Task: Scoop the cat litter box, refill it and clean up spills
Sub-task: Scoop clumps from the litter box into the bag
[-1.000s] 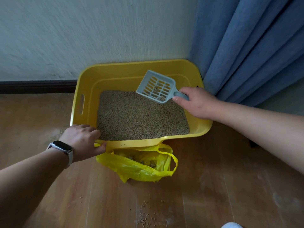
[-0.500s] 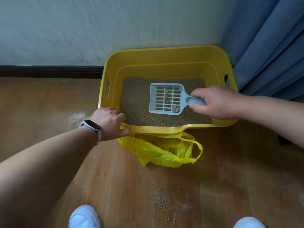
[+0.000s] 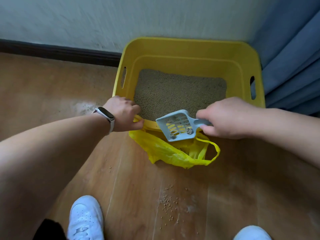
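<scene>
**litterlurker:** so where's the scoop [image 3: 178,126] sitting? Over the box or the bag?

**tabbyfan22:** kinda both. The person's right hand [image 3: 228,118] has its fingers and thumb wrapped round the handle, and the pale blue slotted head hangs across the near rim of the yellow litter box [image 3: 188,49]. The front end tips down over the open mouth of the yellow plastic bag [image 3: 166,151]. Two small grey clumps [image 3: 190,131] sit at the low end of the scoop.

**litterlurker:** and the other hand?

**tabbyfan22:** the left hand [image 3: 124,116], with a smartwatch [image 3: 105,116] on its wrist, grips the box's near left corner. The fingers are curled over the rim and the thumb is on the outside. Can't tell if it's pinching the bag's edge too.

**litterlurker:** the box itself?

**tabbyfan22:** it's on the wood floor [image 3: 43,87] against the wall, with a blue curtain [image 3: 290,58] just to its right. Tan litter [image 3: 180,90] covers the bottom. The bag lies on the floor touching the near wall of the box.

**litterlurker:** any mess?

**tabbyfan22:** yep, spilled grains [image 3: 168,203] are scattered on the floor nearer the person, between two white shoes [image 3: 85,219].
</scene>
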Demonstrator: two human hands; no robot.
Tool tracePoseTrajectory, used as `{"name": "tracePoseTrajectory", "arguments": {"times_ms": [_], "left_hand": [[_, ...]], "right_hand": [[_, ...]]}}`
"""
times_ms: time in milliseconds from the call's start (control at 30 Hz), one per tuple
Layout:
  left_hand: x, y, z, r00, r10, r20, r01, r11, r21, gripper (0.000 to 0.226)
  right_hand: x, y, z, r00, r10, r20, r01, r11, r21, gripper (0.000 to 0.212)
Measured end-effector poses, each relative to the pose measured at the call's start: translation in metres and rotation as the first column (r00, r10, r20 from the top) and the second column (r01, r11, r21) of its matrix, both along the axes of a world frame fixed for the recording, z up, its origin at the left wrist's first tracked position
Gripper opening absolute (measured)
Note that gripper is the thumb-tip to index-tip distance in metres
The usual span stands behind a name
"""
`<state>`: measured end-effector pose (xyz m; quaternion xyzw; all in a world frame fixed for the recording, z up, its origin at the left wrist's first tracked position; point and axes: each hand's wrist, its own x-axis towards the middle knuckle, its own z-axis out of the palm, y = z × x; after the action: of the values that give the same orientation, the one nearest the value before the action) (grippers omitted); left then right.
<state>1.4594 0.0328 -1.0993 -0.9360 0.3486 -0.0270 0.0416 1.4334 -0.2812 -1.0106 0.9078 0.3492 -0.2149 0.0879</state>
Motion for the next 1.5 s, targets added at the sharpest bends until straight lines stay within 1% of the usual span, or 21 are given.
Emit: {"name": "tracePoseTrajectory", "arguments": {"times_ms": [167,300,333,400,433,533,633,833,967,1100,1200,1300,1333,1400,1467,1500], "left_hand": [[0.001,0.001,-0.001,1.0,-0.015,0.004,0.015,1.0,-0.013,0.049],[0.0,0.001,-0.002,1.0,-0.017,0.016,0.018,0.999,-0.027,0.048],[0.0,0.001,-0.002,1.0,-0.016,0.018,0.016,0.999,-0.031,0.047],[0.0,0.0,-0.002,1.0,-0.014,0.022,0.015,0.999,-0.033,0.047],[0.0,0.0,-0.001,1.0,-0.015,0.024,0.015,0.999,-0.033,0.047],[-0.001,0.0,-0.001,1.0,-0.014,0.02,0.015,0.999,-0.038,0.048],[-0.001,0.0,-0.002,1.0,-0.014,0.013,0.015,0.999,-0.033,0.048],[-0.001,0.0,0.0,1.0,-0.013,0.025,0.015,0.999,-0.048,0.049],[-0.002,-0.001,0.001,1.0,0.004,0.024,-0.003,0.999,-0.045,0.048],[-0.002,-0.001,0.001,1.0,0.01,0.014,-0.01,1.0,-0.029,0.049],[-0.002,0.0,0.001,1.0,0.011,0.017,-0.01,1.0,-0.029,0.05],[-0.001,0.001,0.0,1.0,0.005,0.012,-0.005,1.0,-0.026,0.05],[-0.001,0.001,-0.001,1.0,0.005,0.011,-0.004,1.0,-0.027,0.05],[-0.001,0.001,-0.002,1.0,0.011,0.01,-0.011,0.999,-0.032,0.05],[-0.001,0.001,-0.002,1.0,0.014,0.009,-0.014,0.999,-0.037,0.049],[-0.001,0.001,-0.002,1.0,0.012,0.007,-0.011,0.999,-0.036,0.049]], "right_hand": [[-0.008,0.01,0.004,0.986,0.121,0.119,-0.105,0.985,-0.138,0.022],[-0.018,0.022,0.01,0.976,0.167,0.144,-0.141,0.975,-0.173,0.006],[-0.022,0.024,0.012,0.973,0.164,0.162,-0.138,0.978,-0.159,0.007],[-0.026,0.029,0.015,0.958,0.173,0.231,-0.146,0.981,-0.128,0.02],[-0.026,0.031,0.018,0.952,0.168,0.256,-0.143,0.983,-0.113,0.022],[-0.029,0.035,0.02,0.976,0.121,0.179,-0.087,0.979,-0.183,0.013],[-0.024,0.034,0.024,0.983,0.081,0.166,-0.045,0.976,-0.212,0.009],[-0.006,0.018,0.032,0.994,-0.072,0.079,0.085,0.981,-0.177,0.016],[0.016,0.005,0.04,0.973,-0.229,0.044,0.232,0.963,-0.133,0.018],[0.042,-0.015,0.041,0.919,-0.393,-0.034,0.386,0.914,-0.126,0.018],[0.06,-0.035,0.031,0.894,-0.447,-0.035,0.432,0.878,-0.205,0.024],[0.075,-0.058,0.018,0.891,-0.452,0.036,0.438,0.835,-0.333,0.037],[0.08,-0.065,0.014,0.89,-0.45,0.071,0.443,0.818,-0.367,0.036],[0.088,-0.073,0.01,0.893,-0.433,0.119,0.439,0.785,-0.437,0.029],[0.093,-0.073,0.005,0.901,-0.413,0.131,0.421,0.766,-0.486,0.023],[0.095,-0.07,0.002,0.907,-0.401,0.126,0.406,0.76,-0.507,0.023]]}}
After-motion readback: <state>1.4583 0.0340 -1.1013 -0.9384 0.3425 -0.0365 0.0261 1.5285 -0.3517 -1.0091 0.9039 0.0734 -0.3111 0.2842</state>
